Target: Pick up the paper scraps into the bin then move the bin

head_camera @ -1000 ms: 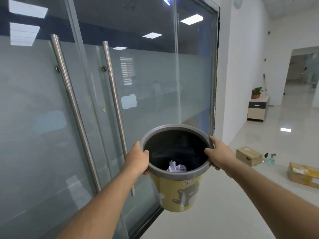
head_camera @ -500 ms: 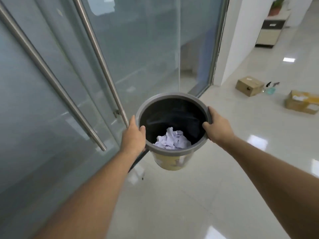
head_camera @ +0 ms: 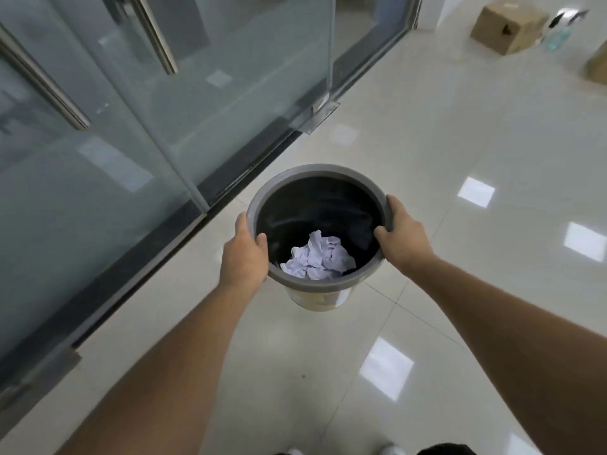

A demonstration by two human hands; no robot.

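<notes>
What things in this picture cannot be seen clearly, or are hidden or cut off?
Head view:
- Bin outer wall: mostly hidden under its own grey rim; the yellow print cannot be read.
- Paper scraps: crumpled together, so their number cannot be told.
- Left hand and right hand: fingertips hidden by the rim.
- Spray bottle: blurred and partly cut off at the top edge.
- Second cardboard box: cut off by the right edge.
</notes>
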